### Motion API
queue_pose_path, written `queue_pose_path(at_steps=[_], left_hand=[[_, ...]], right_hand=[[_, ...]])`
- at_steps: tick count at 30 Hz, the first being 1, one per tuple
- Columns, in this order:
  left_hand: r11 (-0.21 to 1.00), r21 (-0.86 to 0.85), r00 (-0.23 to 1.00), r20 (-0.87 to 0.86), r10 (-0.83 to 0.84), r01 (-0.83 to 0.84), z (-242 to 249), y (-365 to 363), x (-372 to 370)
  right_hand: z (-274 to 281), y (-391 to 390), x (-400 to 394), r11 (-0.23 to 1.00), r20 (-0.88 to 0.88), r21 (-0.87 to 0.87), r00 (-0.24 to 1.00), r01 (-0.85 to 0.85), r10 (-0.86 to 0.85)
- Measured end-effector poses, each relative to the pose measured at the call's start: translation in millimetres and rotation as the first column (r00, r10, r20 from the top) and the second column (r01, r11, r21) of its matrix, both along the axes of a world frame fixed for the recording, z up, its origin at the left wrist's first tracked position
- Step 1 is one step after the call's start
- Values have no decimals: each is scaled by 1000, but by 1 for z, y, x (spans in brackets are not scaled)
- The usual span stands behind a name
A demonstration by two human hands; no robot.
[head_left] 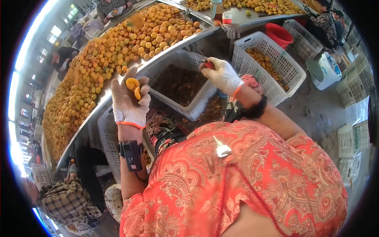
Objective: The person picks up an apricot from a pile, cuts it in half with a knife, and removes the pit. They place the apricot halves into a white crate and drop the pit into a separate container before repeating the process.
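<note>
My left hand (pixel 128 103), in a white knit glove with an orange cuff, is turned palm up at the edge of the metal table. Its fingers curl around a split apricot (pixel 132 83), whose orange halves lie apart. My right hand (pixel 224 79), gloved alike, grips a small knife (pixel 209 64) by its red handle. The thin blade points up and left, away from the fruit. Between and below my hands stands a white plastic crate (pixel 173 103) with dark, wet-looking bits in it. A large heap of whole apricots (pixel 94 71) covers the table beyond my left hand.
Right of my right hand, another white crate (pixel 290 65) holds orange fruit pieces. Behind it are a red basin (pixel 278 35) and a white bucket (pixel 328 67). A red-lidded jar (pixel 227 18) stands on the table edge. A person in a plaid shirt (pixel 69 199) sits at left.
</note>
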State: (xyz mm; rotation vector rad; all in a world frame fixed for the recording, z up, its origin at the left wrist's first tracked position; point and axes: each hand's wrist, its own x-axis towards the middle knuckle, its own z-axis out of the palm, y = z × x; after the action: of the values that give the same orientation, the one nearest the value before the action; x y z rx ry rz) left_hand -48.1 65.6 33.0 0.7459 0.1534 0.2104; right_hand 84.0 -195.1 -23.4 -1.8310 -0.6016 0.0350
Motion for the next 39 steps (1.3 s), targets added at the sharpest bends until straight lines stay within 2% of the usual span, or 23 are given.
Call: queue_pose_path(at_steps=[3,5,7,8,11,13,14,16,17,18,19,21,23,24,25,31,33,34,35,36,37,38,39], left_hand=[[997,-53,998,12,-61,61,-11,11,-1],[995,-67,997,5,-73,73,-22,19,-2],[994,-69,997,10,-80,80,-30,28,-4],[998,-29,998,-32,-54,53,-32,33,-7],[998,58,994,-107,34,-28,-38,47,-25],[976,172,948,-263,180,-137,-58,80,-35],[937,250,867,-376,327,-245,-68,98,-40],[827,457,748,-409,523,-328,-94,137,-58],[744,580,627,-454,633,-330,-94,143,-69],[619,744,555,-414,721,-250,-136,202,-85],[415,904,517,-309,798,-100,-160,245,-100],[437,878,429,-323,843,-197,-159,274,-104],[389,838,497,-169,851,-382,-150,283,-87],[479,734,561,-161,812,-482,-128,262,-65],[555,778,595,-306,743,-293,-96,242,-47],[500,864,815,-250,523,-55,-90,207,77],[344,938,843,-222,490,47,-114,227,113],[192,975,816,-200,543,111,-119,230,129],[192,975,818,-197,541,108,-121,234,141],[61,987,812,-158,561,150,-125,238,152],[-71,980,812,-113,573,186,-131,244,165],[-191,971,839,-14,544,140,-144,255,176],[-224,968,864,12,503,117,-158,270,188]], right_hand=[[-15,-5,3,998,-134,-63,991,13,-22],[-24,-8,3,992,-124,-121,992,19,-34],[-28,-8,4,997,-296,-79,954,24,-47],[-27,-8,3,998,-385,-49,922,28,-45],[-34,-6,3,997,-430,-68,901,37,-63],[-42,-4,4,998,-477,-63,878,24,-51],[-48,-2,4,996,-474,-84,878,30,-66],[-65,-1,6,996,-491,-77,868,40,-73],[-68,0,7,996,-496,-76,865,38,-71],[-70,2,8,997,-529,-71,846,39,-71],[-71,5,10,997,-559,-63,826,40,-69],[-74,13,13,995,-562,-73,822,66,-96],[-81,17,14,993,-605,-90,788,76,-115],[-86,19,17,996,-647,-64,757,66,-92],[-90,23,19,996,-649,-64,755,64,-90],[-115,35,32,993,-701,-97,703,70,-118],[-126,35,37,991,-697,-115,706,67,-129],[-132,35,40,987,-672,-151,728,46,-137],[-140,33,43,982,-645,-188,751,26,-144],[-159,30,48,970,-534,-241,833,10,-141],[-147,34,46,961,-612,-275,768,14,-187],[-156,32,48,959,-544,-284,822,8,-168],[-165,29,49,956,-469,-294,870,6,-150]])
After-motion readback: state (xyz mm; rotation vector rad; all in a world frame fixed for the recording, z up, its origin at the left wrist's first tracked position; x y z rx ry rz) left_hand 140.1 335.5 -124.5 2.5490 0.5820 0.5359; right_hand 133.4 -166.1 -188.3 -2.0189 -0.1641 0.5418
